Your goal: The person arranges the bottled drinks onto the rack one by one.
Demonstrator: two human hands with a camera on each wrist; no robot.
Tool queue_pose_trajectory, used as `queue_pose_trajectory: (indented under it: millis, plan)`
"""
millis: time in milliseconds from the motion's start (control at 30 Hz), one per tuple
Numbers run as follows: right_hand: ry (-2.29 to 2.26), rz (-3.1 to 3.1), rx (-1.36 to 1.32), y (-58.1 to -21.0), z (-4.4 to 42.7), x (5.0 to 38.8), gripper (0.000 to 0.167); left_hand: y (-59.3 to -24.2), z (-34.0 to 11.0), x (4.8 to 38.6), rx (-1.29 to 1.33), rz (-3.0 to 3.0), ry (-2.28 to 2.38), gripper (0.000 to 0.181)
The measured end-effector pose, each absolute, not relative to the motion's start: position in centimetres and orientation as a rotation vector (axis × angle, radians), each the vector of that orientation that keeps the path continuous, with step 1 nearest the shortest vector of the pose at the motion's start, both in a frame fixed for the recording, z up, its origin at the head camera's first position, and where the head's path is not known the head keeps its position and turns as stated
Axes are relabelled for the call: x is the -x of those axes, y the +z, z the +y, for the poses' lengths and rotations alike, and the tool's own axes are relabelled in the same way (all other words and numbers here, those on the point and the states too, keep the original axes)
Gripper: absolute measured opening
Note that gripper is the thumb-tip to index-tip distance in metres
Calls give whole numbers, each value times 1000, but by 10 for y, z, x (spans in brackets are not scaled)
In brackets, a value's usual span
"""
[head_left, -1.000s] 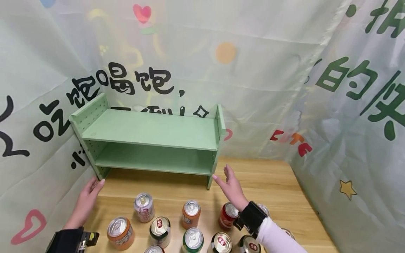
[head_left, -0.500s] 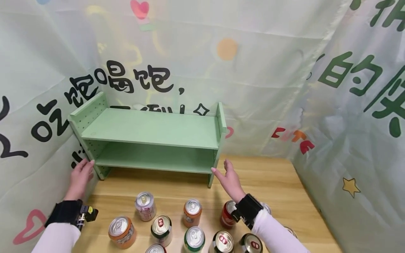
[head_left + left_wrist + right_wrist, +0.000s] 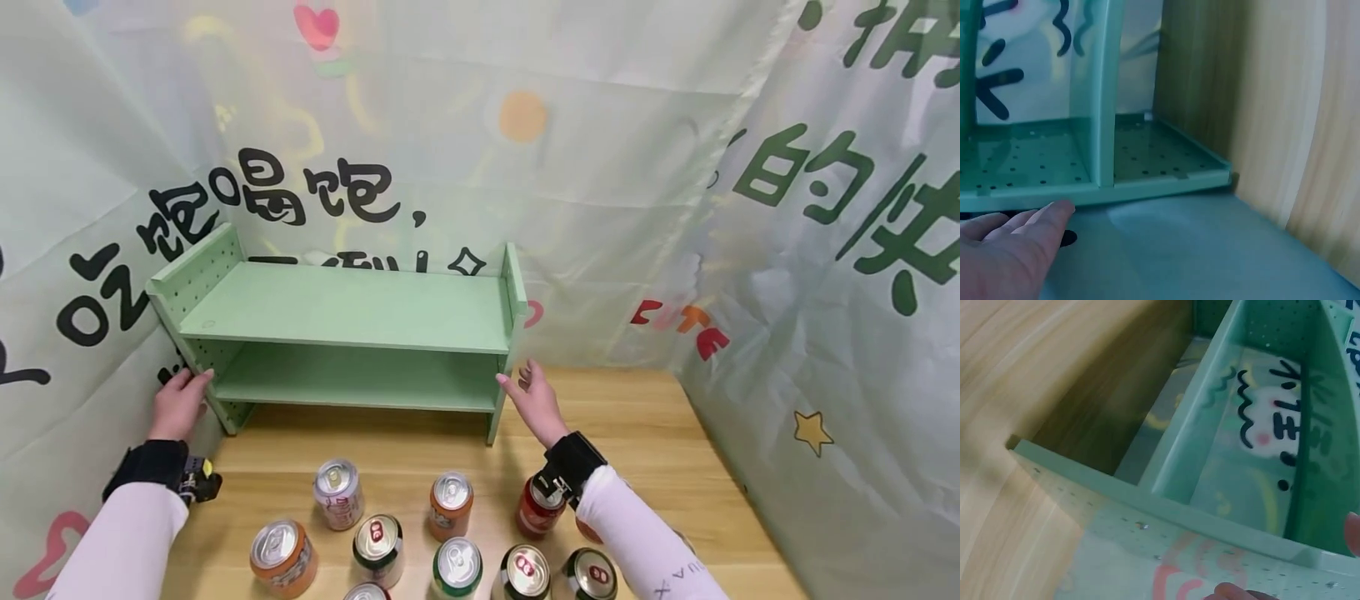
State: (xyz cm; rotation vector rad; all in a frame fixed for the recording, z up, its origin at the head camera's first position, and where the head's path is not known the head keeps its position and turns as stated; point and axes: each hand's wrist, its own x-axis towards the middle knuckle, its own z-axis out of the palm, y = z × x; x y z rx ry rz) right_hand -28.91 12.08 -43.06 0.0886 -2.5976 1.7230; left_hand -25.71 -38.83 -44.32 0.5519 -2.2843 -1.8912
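Observation:
A pale green two-tier shelf with perforated side panels stands against the back cloth. My left hand is at the front edge of its left side panel; in the left wrist view, the left fingers look fairly straight and the tip of one meets that edge. My right hand is by the right side panel, fingers spread. The right wrist view catches its thumb on the inner side of this panel and a fingertip outside; whether they press on it I cannot tell. Both shelf boards carry nothing.
Several drink cans stand on the wooden table in front of the shelf, among them an orange can, a pinkish can and a red can beneath my right wrist. Printed cloth encloses the back and sides.
My left hand has moved up and forward from the shelf's left foot to higher on the left panel. My right hand has shifted slightly up along the right panel. The shelf looks unmoved.

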Motion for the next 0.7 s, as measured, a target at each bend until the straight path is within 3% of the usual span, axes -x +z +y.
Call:
queue_pose_trajectory:
  millis: [167, 400, 567, 700]
  plan:
    - [1725, -2610, -55, -439, 123, 300, 87, -442, -402, 269, -608, -2362, -1772, 75]
    - [1693, -2585, -56, -447, 119, 309, 77, -441, -415, 281, -476, -2600, -1374, 68]
    - [1653, -2526, -150, -448, 106, 318, 50, -434, -416, 284, -449, -2689, -1175, 54]
    - [1462, -2549, -145, -446, 102, 321, 32, -430, -414, 291, -470, -2738, -1158, 54]
